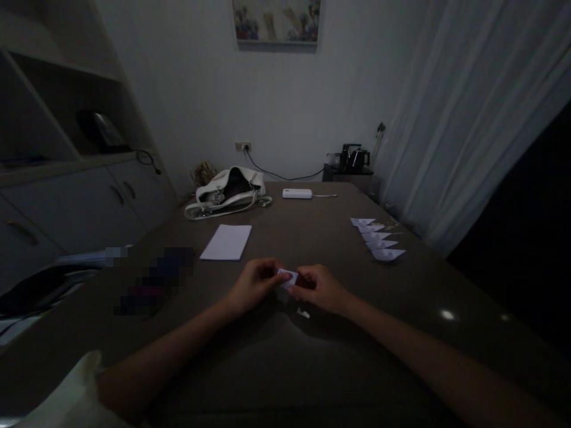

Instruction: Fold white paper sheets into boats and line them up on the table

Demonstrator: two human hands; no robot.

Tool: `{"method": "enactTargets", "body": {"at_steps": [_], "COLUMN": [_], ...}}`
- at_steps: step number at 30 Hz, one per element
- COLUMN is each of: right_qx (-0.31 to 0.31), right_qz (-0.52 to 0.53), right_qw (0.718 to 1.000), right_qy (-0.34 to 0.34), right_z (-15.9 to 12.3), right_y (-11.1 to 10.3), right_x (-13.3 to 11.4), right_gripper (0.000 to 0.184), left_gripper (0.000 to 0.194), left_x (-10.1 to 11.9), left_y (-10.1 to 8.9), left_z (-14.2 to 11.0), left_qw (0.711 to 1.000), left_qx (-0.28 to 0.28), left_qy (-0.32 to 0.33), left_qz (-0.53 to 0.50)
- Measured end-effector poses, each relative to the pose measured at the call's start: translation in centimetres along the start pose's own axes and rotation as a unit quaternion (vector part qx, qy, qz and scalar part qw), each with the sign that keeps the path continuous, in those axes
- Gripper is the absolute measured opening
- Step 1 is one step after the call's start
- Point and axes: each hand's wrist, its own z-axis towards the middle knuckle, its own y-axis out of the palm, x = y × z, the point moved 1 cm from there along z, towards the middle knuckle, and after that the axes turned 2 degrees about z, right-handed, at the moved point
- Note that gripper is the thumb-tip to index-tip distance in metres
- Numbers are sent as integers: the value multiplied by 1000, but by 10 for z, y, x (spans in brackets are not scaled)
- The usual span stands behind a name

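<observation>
Between both hands, above the middle of the dark table (276,362), is a small piece of folded white paper (286,277). My left hand (255,284) pinches its left side, thumb on top. On its right side the fingers of my right hand (322,289) are closed on it. A small white scrap (303,313) lies on the table just below the hands. To the right stands a row of several folded paper boats (386,255). A stack of white paper sheets (226,242) lies to the left, beyond my left hand.
A white handbag (232,190) sits at the far left of the table. Beside it lies a white power strip (297,194) with a cable. A blurred dark patch (156,282) covers something on the left. White curtains (428,131) hang along the right.
</observation>
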Motion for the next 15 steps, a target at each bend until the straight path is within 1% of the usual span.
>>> {"method": "enactTargets", "body": {"at_steps": [3, 6, 7, 9, 12, 15], "right_qx": [-21, -35, -36, -44, -79, -88], "right_qz": [-8, 17, 25, 37, 48, 21], "right_qw": [1000, 999, 999, 998, 996, 996], "right_qy": [-6, -11, -8, 5, 17, 1], "right_z": [-1, -1, -1, -2, -3, -3], "right_y": [2, 4, 4, 4, 3, 3], "right_x": [-3, -6, -7, -7, -6, -4], "right_gripper": [29, 31, 30, 31, 32, 31], "left_gripper": [28, 29, 30, 30, 29, 28], "left_x": [0, 1, 1, 1, 0, -1], "left_y": [-1, 0, 0, 3, 5, 4], "left_z": [0, 0, 0, -1, -4, -5], "left_qw": [999, 998, 997, 995, 994, 996], "left_qx": [-2, -8, -15, -46, -89, -82], "left_qy": [-7, -12, -16, -25, -19, 3], "left_qz": [-41, -68, -74, -81, -57, -21]}}
